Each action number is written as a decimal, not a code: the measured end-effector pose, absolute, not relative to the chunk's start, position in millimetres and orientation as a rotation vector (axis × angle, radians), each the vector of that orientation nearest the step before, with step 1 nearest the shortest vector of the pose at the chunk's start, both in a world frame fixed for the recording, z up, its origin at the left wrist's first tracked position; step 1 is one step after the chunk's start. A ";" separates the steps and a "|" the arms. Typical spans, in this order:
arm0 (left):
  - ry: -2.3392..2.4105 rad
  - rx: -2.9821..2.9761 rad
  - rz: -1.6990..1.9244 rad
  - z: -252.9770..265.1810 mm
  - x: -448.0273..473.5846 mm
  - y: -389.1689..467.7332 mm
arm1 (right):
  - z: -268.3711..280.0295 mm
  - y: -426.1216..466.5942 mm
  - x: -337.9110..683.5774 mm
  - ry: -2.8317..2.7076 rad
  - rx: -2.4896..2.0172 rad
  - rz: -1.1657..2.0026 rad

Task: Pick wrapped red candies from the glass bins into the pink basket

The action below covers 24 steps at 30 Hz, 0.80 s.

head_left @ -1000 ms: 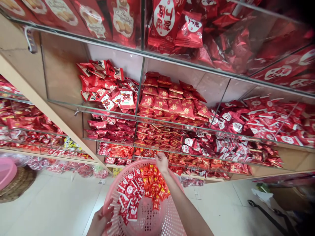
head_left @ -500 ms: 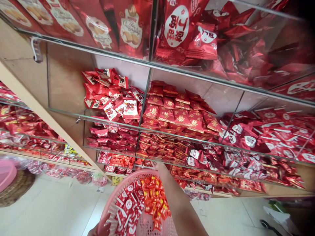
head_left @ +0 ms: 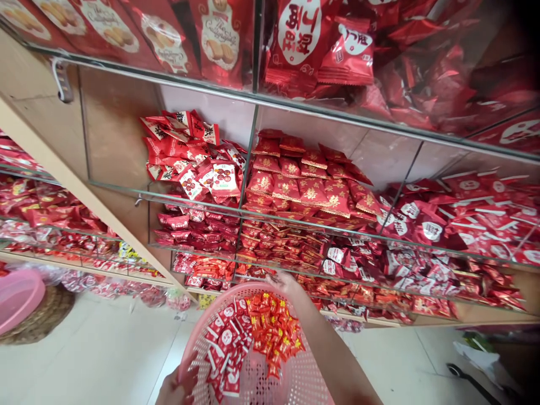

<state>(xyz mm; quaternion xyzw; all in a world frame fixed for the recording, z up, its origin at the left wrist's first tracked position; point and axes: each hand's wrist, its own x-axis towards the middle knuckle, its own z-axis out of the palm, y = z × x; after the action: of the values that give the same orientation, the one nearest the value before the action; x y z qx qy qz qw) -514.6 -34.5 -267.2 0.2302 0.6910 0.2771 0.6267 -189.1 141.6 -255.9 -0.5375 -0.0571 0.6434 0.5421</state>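
The left hand [head_left: 177, 388] is gripping the pink basket [head_left: 304, 377] rim at seven o'clock, already part-filled with red candy packets [head_left: 270, 332], while the right hand [head_left: 287, 283] is reaching at twelve o'clock into the lowest shelf bin [head_left: 253, 270], its fingers' grasp impossible to tell.

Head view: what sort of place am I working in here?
Most likely a shop selling loose sweets and snacks. Glass-fronted shelf bins hold heaps of red wrapped packets, and the left hand holds a pink basket with packets in it.

A pink perforated basket [head_left: 295, 382] holds red-and-white packets [head_left: 225, 343] and orange-red sweets with yellow marks [head_left: 274, 332].
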 end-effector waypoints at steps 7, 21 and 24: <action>1.593 0.544 0.635 -263.6 -513.6 -37.4 | -211.8 78.5 -199.0 -0.356 -1.174 1.657; 1.542 0.545 0.522 -236.0 -512.9 -26.3 | -228.8 -28.1 -171.5 -0.081 -1.423 1.397; 1.536 0.538 0.535 -238.1 -512.0 -28.3 | -251.4 -48.0 -185.5 0.060 -1.488 1.361</action>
<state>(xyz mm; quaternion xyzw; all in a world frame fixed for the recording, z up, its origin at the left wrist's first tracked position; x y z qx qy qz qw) -512.0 -28.3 -238.1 0.2372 0.6774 0.2359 0.6551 -185.5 -48.0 -251.4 -0.6242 0.0250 0.5708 0.5328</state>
